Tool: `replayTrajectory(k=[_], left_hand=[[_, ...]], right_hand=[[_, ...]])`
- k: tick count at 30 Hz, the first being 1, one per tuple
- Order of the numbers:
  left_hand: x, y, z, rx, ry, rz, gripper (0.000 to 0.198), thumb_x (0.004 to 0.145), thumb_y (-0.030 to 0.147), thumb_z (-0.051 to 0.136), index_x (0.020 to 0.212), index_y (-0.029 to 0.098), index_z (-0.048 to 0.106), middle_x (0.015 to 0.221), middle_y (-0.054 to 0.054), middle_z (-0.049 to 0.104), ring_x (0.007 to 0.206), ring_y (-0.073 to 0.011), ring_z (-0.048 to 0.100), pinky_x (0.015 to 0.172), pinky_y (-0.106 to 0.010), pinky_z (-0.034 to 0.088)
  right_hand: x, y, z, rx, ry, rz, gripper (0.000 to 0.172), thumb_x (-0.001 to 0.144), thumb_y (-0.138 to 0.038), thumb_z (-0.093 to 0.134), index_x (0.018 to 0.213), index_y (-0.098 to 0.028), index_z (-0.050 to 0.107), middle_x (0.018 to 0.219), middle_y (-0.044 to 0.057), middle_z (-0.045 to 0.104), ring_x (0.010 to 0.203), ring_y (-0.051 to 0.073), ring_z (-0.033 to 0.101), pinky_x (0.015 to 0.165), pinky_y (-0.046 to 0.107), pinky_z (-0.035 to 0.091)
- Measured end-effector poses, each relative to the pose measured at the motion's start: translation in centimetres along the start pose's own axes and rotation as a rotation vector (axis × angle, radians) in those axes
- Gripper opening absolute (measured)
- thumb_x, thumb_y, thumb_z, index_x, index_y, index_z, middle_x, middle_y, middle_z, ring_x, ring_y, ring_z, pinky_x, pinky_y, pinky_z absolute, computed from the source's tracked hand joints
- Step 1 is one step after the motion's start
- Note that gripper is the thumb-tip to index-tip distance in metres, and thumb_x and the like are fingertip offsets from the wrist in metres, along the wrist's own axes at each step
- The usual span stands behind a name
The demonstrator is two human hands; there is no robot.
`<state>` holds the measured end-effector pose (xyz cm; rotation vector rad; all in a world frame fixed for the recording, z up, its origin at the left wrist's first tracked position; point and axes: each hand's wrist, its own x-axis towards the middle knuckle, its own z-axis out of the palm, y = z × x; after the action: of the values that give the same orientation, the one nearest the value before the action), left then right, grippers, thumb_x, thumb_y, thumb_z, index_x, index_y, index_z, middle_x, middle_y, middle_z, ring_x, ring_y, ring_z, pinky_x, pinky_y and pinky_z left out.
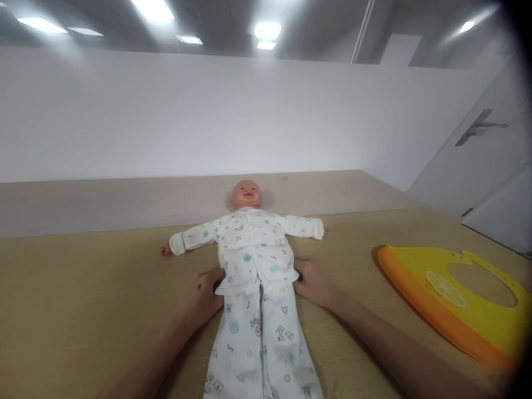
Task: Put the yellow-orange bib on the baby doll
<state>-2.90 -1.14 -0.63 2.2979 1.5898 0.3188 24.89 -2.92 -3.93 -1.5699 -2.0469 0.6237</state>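
Fingers of the left hand (205, 296) are resting bent against one side of the waist of the doll (246, 195), touching the cloth where the hem of the shirt (257, 244) is meeting the top of the pants (243, 338). Fingers of the right hand (312, 284) are resting bent at the opposite side, also touching cloth at the hem. The tips on both sides are hiding behind fabric, so whether either hand is pinching cloth or merely pressing it cannot be told.

The doll is lying face up between the two hands, its head pointing away from the person. The shirt, white with small prints, is covering the trunk and both arms, its hem flaring slightly outward beside the fingers. The pants, in matching print, are running toward the person and out of view at the lower edge; a dark line is showing between the legs. Both doll arms are stretching outward, beyond the person's hands, with the small fists showing past the cuffs.

The table (83, 310) is supporting the doll. A yellow bib (421, 271) with an orange edge is lying to the right, well apart from the right hand. Farther out, a white wall (187, 111) is standing behind the table, a door handle (477, 126) is showing at the right, and lights (268, 30) are glowing above.
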Motion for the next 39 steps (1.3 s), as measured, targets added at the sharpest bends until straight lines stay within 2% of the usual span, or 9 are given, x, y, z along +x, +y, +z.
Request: replayTrajectory(k=[2, 5, 11, 17, 21, 24, 27, 32, 39], left_hand=[[-0.3, 0.2, -0.4, -0.017, -0.052, 0.004, 0.018, 0.077, 0.020, 0.044, 0.069, 0.019, 0.060, 0.079, -0.004, 0.068, 0.077, -0.0199, 0.060, 0.067, -0.028, 0.037], [-0.6, 0.4, -0.8, -0.008, -0.109, -0.043, 0.022, 0.078, 0.021, 0.042, 0.072, 0.020, 0.063, 0.083, -0.006, 0.070, 0.081, -0.0219, 0.061, 0.070, -0.030, 0.038], [-0.8, -0.1, -0.5, 0.031, -0.115, -0.034, 0.022, 0.078, 0.022, 0.043, 0.075, 0.021, 0.065, 0.085, -0.006, 0.071, 0.086, -0.0234, 0.062, 0.071, -0.030, 0.039], [-0.6, -0.6, -0.3, 0.002, -0.138, -0.064, 0.027, 0.077, 0.024, 0.043, 0.083, 0.021, 0.068, 0.091, -0.007, 0.071, 0.093, -0.0260, 0.061, 0.074, -0.032, 0.041], [-0.7, -1.4, -0.5, -0.052, -0.170, -0.112, 0.033, 0.078, 0.033, 0.047, 0.101, 0.022, 0.068, 0.110, -0.008, 0.067, 0.110, -0.0283, 0.054, 0.088, -0.036, 0.041], [-0.8, -1.7, -0.8, -0.049, -0.208, -0.152, 0.038, 0.078, 0.038, 0.049, 0.108, 0.023, 0.066, 0.115, -0.007, 0.065, 0.113, -0.0283, 0.052, 0.091, -0.037, 0.040], [-0.9, -1.7, -1.0, -0.036, -0.227, -0.145, 0.037, 0.079, 0.040, 0.048, 0.105, 0.024, 0.067, 0.109, -0.007, 0.067, 0.109, -0.0279, 0.054, 0.088, -0.037, 0.041], [-0.9, -1.7, -1.0, -0.007, -0.185, -0.112, 0.036, 0.079, 0.040, 0.047, 0.104, 0.025, 0.069, 0.108, -0.007, 0.068, 0.107, -0.0288, 0.055, 0.087, -0.038, 0.041], [-0.9, -1.8, -0.9, 0.025, -0.169, -0.119, 0.035, 0.078, 0.035, 0.047, 0.103, 0.023, 0.068, 0.107, -0.007, 0.068, 0.106, -0.0290, 0.054, 0.086, -0.038, 0.039]], right_hand=[[-0.2, 0.1, -0.3, -0.015, -0.006, -0.040, 0.006, 0.068, -0.012, 0.047, 0.062, -0.015, 0.048, 0.069, 0.004, 0.064, 0.062, 0.014, 0.052, 0.057, 0.022, 0.030], [-0.5, 0.0, -0.9, -0.033, -0.080, -0.069, 0.014, 0.067, -0.014, 0.047, 0.056, -0.016, 0.038, 0.059, 0.001, 0.055, 0.057, 0.011, 0.046, 0.054, 0.022, 0.026], [-0.8, -0.7, -1.7, -0.061, -0.152, -0.056, 0.020, 0.067, -0.015, 0.049, 0.055, -0.017, 0.033, 0.053, -0.004, 0.039, 0.052, 0.008, 0.034, 0.053, 0.022, 0.021], [-0.8, -0.4, -1.9, -0.026, -0.200, -0.164, 0.028, 0.063, -0.012, 0.051, 0.052, -0.017, 0.025, 0.049, -0.007, 0.023, 0.050, 0.007, 0.022, 0.051, 0.024, 0.018], [-1.0, 0.0, -2.0, 0.027, -0.213, -0.150, 0.028, 0.060, -0.012, 0.050, 0.051, -0.016, 0.025, 0.048, -0.007, 0.024, 0.050, 0.006, 0.021, 0.049, 0.023, 0.017], [-1.1, -0.1, -2.1, 0.032, -0.212, -0.153, 0.028, 0.060, -0.012, 0.050, 0.050, -0.016, 0.025, 0.048, -0.007, 0.023, 0.050, 0.006, 0.021, 0.049, 0.024, 0.017], [-1.2, -0.5, -2.2, 0.023, -0.217, -0.143, 0.031, 0.063, -0.015, 0.052, 0.050, -0.016, 0.024, 0.049, -0.007, 0.022, 0.051, 0.006, 0.019, 0.049, 0.024, 0.016], [-1.1, -0.8, -2.2, -0.009, -0.206, -0.119, 0.033, 0.068, -0.023, 0.055, 0.051, -0.017, 0.027, 0.049, -0.006, 0.025, 0.051, 0.007, 0.021, 0.050, 0.023, 0.018], [-1.0, -0.2, -1.8, -0.146, -0.038, -0.030, 0.026, 0.072, -0.023, 0.049, 0.054, -0.016, 0.033, 0.052, -0.003, 0.041, 0.052, 0.008, 0.030, 0.052, 0.024, 0.018]])
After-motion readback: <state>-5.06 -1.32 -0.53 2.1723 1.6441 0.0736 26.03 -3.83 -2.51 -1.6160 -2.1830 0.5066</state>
